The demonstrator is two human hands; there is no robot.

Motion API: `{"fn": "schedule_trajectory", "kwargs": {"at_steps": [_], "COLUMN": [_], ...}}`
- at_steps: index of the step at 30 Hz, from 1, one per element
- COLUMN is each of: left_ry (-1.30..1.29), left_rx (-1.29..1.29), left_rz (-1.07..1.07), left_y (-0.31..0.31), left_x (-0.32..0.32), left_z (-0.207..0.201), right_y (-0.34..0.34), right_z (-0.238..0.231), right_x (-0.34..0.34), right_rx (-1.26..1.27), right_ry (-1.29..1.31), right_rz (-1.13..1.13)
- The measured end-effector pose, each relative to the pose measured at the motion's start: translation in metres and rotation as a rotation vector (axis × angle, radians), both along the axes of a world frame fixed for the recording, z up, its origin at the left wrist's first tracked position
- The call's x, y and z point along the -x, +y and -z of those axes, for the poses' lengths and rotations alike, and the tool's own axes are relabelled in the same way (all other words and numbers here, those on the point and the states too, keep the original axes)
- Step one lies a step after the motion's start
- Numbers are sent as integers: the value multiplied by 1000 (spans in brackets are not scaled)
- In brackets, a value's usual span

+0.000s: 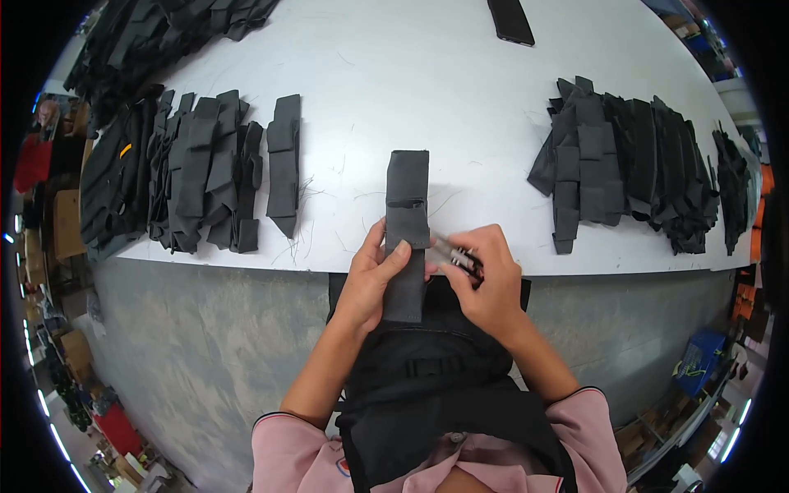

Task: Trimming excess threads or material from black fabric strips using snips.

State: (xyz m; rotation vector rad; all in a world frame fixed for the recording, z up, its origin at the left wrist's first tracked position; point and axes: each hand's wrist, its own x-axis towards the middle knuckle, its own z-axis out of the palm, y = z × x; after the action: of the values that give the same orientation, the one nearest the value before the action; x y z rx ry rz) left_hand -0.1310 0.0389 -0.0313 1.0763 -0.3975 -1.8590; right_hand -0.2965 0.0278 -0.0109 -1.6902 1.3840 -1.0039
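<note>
My left hand [374, 275] grips a dark grey fabric strap [408, 177] at the table's near edge, thumb pressed on its front. The strap stands lengthwise away from me, with folded, stitched layers across its middle. In my right hand [491, 279] is a pair of thread snips [452, 255], metal blades pointing toward the strap's right edge. The snips are slightly blurred, and the fingers partly cover them. Their tips lie close beside the strap; I cannot tell whether they touch it.
A single similar strap [284, 156] lies left of centre, beside a row of straps [205, 164]. More dark pieces [156, 41] are heaped at the far left. Another row of straps [629, 164] lies right. A black phone [511, 20] rests at the far edge. Loose threads litter the white table [460, 99].
</note>
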Motion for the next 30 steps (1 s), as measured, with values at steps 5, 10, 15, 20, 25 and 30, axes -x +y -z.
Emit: {"fn": "schedule_trajectory", "kwargs": {"at_steps": [5, 10, 15, 20, 25, 30], "left_ry": [-10, -9, -4, -17, -80, -92], "left_rx": [16, 21, 4, -6, -17, -54], "left_rz": [-35, -40, -28, -29, 61, 208], "left_y": [-1, -1, 1, 0, 3, 5], "left_x": [3, 3, 0, 0, -6, -18], "left_z": [-3, -6, -3, -4, -5, -7], "right_y": [1, -6, -7, -8, -12, -22], "right_z": [-5, -6, -11, -12, -8, -15], "right_x": [3, 2, 1, 3, 3, 6], "right_rx": [224, 350, 359, 296, 199, 147], "right_ry": [338, 419, 517, 340, 256, 295], "right_rz": [-124, -156, -208, -144, -174, -387]}}
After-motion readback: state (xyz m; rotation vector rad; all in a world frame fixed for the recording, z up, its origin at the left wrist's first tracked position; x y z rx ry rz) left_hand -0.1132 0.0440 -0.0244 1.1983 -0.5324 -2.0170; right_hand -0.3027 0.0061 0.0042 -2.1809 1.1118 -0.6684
